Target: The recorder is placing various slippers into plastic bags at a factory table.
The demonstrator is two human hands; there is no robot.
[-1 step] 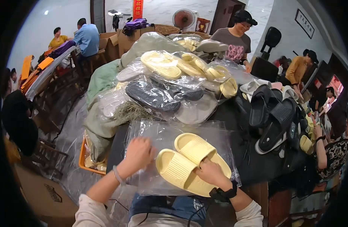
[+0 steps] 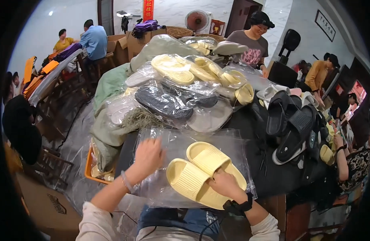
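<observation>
A pair of pale yellow slippers (image 2: 187, 176) lies side by side, slightly overlapping, over a stack of clear plastic bags (image 2: 158, 188). My right hand (image 2: 225, 184) grips the pair, its fingers tucked in at the straps. Over the left part of the bags is my left hand (image 2: 148, 156), its fingers curled over and a little blurred. The fingertips are hidden, so I cannot make out what they hold, if anything.
Bagged slippers (image 2: 165, 102) in yellow, grey and black form a heap beyond the bags. Loose black slippers (image 2: 291, 130) are piled at right on the black tabletop (image 2: 269, 176). An orange crate (image 2: 88, 166) stands at lower left. A person (image 2: 251, 42) stands across the table.
My left hand has shifted slightly away from me over the bags. The right hand and the yellow slippers look nearly unmoved.
</observation>
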